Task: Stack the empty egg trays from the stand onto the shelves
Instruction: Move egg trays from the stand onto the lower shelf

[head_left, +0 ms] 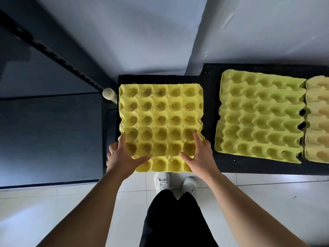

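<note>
Both hands hold a yellow egg tray (160, 122) by its near corners over a black stand (151, 78)

A pale tiled floor (267, 202) runs under the person; to the left is a dark shelf (49, 139) with a perforated black upright (53, 50), and to the right a black platform (211, 90) carries a yellow-green tray (258, 118) touching a beige tray (318, 122). The yellow egg tray lies cups-up on the stand, its near edge jutting out over the floor. The left hand (121, 157) and right hand (201, 157) each spread thumb and forefinger wide across the top, the other fingers wrapped over the side edges. White shoes (162, 182) stand just below, and a small cream knob (109, 95) sits beside the tray's far left corner
</note>
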Tool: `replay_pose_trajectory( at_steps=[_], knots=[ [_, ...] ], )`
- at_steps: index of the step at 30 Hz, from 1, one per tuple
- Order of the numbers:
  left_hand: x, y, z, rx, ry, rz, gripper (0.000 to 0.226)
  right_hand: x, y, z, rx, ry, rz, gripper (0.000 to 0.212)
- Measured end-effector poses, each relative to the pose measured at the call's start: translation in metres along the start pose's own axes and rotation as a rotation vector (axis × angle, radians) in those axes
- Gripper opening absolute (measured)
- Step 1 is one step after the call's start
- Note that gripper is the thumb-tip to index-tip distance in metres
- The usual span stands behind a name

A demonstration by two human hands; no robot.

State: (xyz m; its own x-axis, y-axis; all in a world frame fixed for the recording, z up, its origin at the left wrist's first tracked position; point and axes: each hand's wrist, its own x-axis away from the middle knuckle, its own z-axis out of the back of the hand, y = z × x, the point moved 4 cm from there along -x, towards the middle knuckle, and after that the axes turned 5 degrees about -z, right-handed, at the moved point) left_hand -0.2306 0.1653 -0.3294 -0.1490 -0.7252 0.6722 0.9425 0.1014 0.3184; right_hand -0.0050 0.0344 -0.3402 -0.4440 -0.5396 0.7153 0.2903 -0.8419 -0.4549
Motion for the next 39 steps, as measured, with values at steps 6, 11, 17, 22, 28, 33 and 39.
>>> replay_pose_trajectory(
  at_steps=[6, 11, 17, 22, 28, 33, 39],
  knots=[
    [0.047, 0.020, 0.023, 0.192, 0.061, -0.043, 0.123, 0.037, -0.017, 0.040, -0.140, 0.071, 0.039, 0.080],
    [0.112, 0.042, 0.051, 0.263, 0.138, -0.074, 0.120, 0.092, -0.035, 0.083, -0.101, 0.109, 0.114, 0.085],
    [0.201, 0.077, 0.093, 0.316, 0.294, -0.177, 0.115, 0.162, -0.051, 0.133, -0.071, 0.219, 0.226, 0.087],
    [0.281, 0.093, 0.118, 0.325, 0.489, -0.231, 0.120, 0.226, -0.061, 0.170, -0.084, 0.308, 0.364, 0.080],
    [0.367, 0.074, 0.136, 0.388, 0.685, -0.209, 0.121, 0.301, -0.087, 0.189, -0.064, 0.336, 0.563, 0.080],
    [0.421, 0.033, 0.164, 0.472, 0.812, -0.172, 0.113, 0.353, -0.129, 0.173, -0.038, 0.314, 0.721, 0.079],
    [0.461, -0.042, 0.210, 0.550, 0.993, -0.136, 0.100, 0.400, -0.199, 0.118, 0.020, 0.238, 0.858, 0.081]
  ],
)
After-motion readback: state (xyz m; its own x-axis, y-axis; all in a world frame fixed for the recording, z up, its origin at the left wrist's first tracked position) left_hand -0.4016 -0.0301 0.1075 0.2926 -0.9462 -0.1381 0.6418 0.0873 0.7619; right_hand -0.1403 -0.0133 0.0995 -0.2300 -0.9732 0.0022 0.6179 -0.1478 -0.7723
